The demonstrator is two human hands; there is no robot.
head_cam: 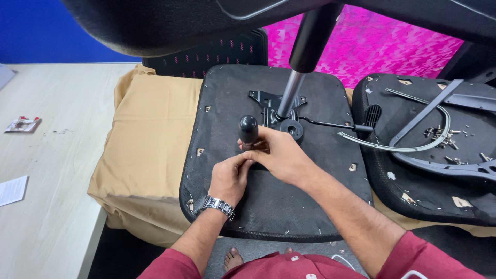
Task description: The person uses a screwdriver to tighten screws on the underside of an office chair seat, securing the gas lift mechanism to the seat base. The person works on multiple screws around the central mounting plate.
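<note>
Both hands work at the middle of an upturned black chair seat base (268,206), which lies underside up on a tan cloth (150,139) spread over the tabletop (51,155).

Right hand (281,155): grip clamped around the shaft of a tool with a black rounded knob handle (248,128), standing upright on the seat underside, just left of the mechanism plate (268,106).

Left hand (230,178): fingertips pinched together at the base of that tool, touching the right hand. What they pinch is hidden. Metal wristwatch (218,205) on that wrist.

Gas lift cylinder (302,62) rises from the plate toward the camera. A thin adjustment lever (336,125) runs right from the plate.

Second seat part (413,175) sits just to the right, with grey plastic armrest pieces (439,160) and loose screws (442,135) lying on it.

Far left on the tabletop: small torn packet (21,124) and a white paper slip (11,190), well apart from the hands.
</note>
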